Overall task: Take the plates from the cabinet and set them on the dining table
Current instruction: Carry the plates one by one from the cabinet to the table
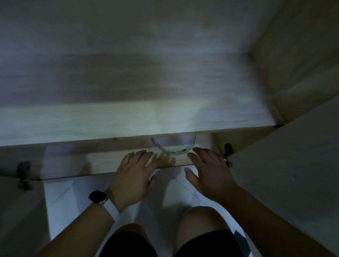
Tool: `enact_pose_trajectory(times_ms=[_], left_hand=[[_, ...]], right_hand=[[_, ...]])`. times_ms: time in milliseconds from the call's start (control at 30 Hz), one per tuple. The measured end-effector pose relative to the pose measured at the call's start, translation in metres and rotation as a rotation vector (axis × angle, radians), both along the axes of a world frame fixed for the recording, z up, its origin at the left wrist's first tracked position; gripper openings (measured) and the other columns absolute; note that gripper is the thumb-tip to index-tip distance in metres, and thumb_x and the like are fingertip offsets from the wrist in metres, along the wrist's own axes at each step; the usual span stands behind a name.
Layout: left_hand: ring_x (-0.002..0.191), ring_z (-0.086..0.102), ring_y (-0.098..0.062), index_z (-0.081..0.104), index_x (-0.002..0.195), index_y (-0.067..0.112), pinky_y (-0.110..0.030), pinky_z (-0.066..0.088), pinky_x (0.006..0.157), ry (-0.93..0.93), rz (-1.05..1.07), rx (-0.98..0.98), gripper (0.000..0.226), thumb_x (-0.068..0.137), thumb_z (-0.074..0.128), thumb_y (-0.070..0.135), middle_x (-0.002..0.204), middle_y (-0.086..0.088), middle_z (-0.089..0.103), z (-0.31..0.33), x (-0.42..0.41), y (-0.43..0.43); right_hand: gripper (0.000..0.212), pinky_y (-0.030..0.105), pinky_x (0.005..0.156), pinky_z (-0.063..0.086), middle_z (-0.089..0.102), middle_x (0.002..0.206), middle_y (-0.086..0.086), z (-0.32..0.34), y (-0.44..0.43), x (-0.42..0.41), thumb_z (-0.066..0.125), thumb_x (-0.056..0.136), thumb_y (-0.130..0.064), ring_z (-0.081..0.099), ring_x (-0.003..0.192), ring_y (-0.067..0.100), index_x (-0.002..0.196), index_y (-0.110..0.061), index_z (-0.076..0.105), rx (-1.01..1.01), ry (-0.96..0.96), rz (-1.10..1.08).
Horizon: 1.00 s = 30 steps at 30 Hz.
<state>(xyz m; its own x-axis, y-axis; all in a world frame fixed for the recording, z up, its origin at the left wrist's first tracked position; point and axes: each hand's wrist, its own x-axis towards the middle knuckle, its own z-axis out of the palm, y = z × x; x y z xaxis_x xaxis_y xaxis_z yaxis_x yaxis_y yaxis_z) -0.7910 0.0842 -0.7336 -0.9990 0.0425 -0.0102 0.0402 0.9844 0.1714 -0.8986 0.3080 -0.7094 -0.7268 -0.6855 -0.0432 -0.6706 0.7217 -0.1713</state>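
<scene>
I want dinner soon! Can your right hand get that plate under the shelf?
Probably yes. The right hand is open close to the plate, with nothing between them. The shelf above hides most of the plate, though.

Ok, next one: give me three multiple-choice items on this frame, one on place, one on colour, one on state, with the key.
1. Where is the plate?
A. on the floor
B. inside the cabinet, under a shelf
C. in a hand

2. What colour are the shorts?
A. black
B. red
C. white

3. How are the left hand and right hand?
A. both open, holding nothing
B. both curled round the plate
C. one holds a cup

Key: B, its rim shows below the shelf edge; A, black cloth covers both thighs; A, the fingers are straight and spread.
</scene>
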Motion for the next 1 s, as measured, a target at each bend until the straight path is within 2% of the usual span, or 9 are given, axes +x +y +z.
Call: enact_pose_trajectory(times_ms=[133, 300, 433, 567, 667, 767, 867, 933, 1000], left_hand=[[0.105, 0.062, -0.034, 0.066, 0.117, 0.016, -0.042, 0.046, 0.086, -0.02, 0.01, -0.056, 0.047, 0.079, 0.05, 0.038, 0.117, -0.013, 0.066, -0.059, -0.027, -0.02], [0.088, 0.066, -0.036, 0.068, 0.111, 0.013, -0.042, 0.053, 0.076, -0.094, 0.02, -0.007, 0.049, 0.078, 0.047, 0.043, 0.105, -0.015, 0.069, -0.1, -0.061, -0.038], [0.071, 0.061, -0.033, 0.062, 0.077, 0.02, -0.034, 0.052, 0.062, -0.131, 0.19, 0.068, 0.033, 0.082, 0.051, 0.051, 0.076, -0.003, 0.065, -0.12, -0.086, -0.035], [0.09, 0.064, -0.038, 0.066, 0.097, 0.016, -0.041, 0.051, 0.078, -0.166, 0.199, 0.206, 0.05, 0.097, 0.032, 0.053, 0.096, -0.012, 0.069, -0.161, -0.095, -0.041], [0.108, 0.061, -0.032, 0.06, 0.123, 0.014, -0.039, 0.049, 0.093, -0.157, 0.534, 0.455, 0.045, 0.094, 0.047, 0.045, 0.118, -0.009, 0.065, -0.172, -0.101, -0.039], [0.101, 0.064, -0.027, 0.059, 0.122, 0.018, -0.035, 0.051, 0.086, -0.174, 0.706, 0.648, 0.039, 0.088, 0.058, 0.037, 0.111, -0.005, 0.068, -0.178, -0.114, -0.031], [0.091, 0.066, -0.03, 0.064, 0.107, 0.019, -0.04, 0.054, 0.082, -0.189, 0.73, 0.857, 0.029, 0.09, 0.059, 0.042, 0.1, -0.008, 0.07, -0.178, -0.131, -0.033], [0.09, 0.065, -0.029, 0.065, 0.099, 0.021, -0.032, 0.05, 0.071, -0.222, 0.66, 0.868, 0.027, 0.093, 0.057, 0.046, 0.093, -0.004, 0.07, -0.183, -0.14, -0.035], [0.09, 0.063, -0.022, 0.064, 0.106, 0.017, -0.022, 0.041, 0.062, -0.202, 0.646, 0.847, 0.029, 0.096, 0.056, 0.043, 0.095, 0.001, 0.068, -0.188, -0.147, -0.036]], right_hand=[[0.055, 0.042, 0.092, 0.043, 0.059, 0.128, 0.007, -0.06, 0.0, -0.031, 0.039, 0.088, -0.05, 0.054, 0.115, 0.028, 0.125, -0.016, 0.059, 0.037, -0.073, -0.074], [0.049, 0.04, 0.097, 0.041, 0.054, 0.131, 0.008, -0.112, 0.001, -0.069, 0.047, 0.093, -0.044, 0.049, 0.118, 0.027, 0.132, -0.013, 0.052, 0.016, -0.199, -0.218], [0.054, 0.035, 0.086, 0.042, 0.059, 0.111, 0.01, -0.151, -0.003, -0.101, 0.032, 0.085, -0.053, 0.055, 0.103, 0.029, 0.113, -0.014, 0.056, 0.003, -0.286, -0.304], [0.05, 0.035, 0.086, 0.046, 0.059, 0.108, 0.006, -0.178, -0.014, -0.127, 0.038, 0.084, -0.054, 0.056, 0.1, 0.025, 0.113, -0.018, 0.056, -0.076, -0.396, -0.403], [0.058, 0.04, 0.085, 0.049, 0.06, 0.109, 0.007, -0.193, -0.022, -0.141, 0.043, 0.079, -0.061, 0.058, 0.1, 0.025, 0.116, -0.018, 0.053, -0.213, -0.493, -0.485], [0.044, 0.029, 0.071, 0.039, 0.061, 0.1, 0.007, -0.201, -0.028, -0.151, 0.058, 0.088, -0.042, 0.06, 0.094, 0.026, 0.115, -0.008, 0.051, -0.327, -0.539, -0.553], [0.045, 0.025, 0.07, 0.036, 0.058, 0.099, 0.001, -0.207, -0.033, -0.161, 0.06, 0.092, -0.036, 0.057, 0.093, 0.019, 0.123, -0.004, 0.049, -0.403, -0.574, -0.58], [0.042, 0.025, 0.068, 0.038, 0.059, 0.1, 0.0, -0.21, -0.037, -0.165, 0.058, 0.092, -0.034, 0.058, 0.096, 0.019, 0.123, -0.006, 0.052, -0.412, -0.618, -0.573], [0.033, 0.024, 0.074, 0.038, 0.06, 0.101, 0.002, -0.213, -0.041, -0.168, 0.057, 0.093, -0.024, 0.057, 0.096, 0.019, 0.122, -0.007, 0.057, -0.427, -0.641, -0.562]])
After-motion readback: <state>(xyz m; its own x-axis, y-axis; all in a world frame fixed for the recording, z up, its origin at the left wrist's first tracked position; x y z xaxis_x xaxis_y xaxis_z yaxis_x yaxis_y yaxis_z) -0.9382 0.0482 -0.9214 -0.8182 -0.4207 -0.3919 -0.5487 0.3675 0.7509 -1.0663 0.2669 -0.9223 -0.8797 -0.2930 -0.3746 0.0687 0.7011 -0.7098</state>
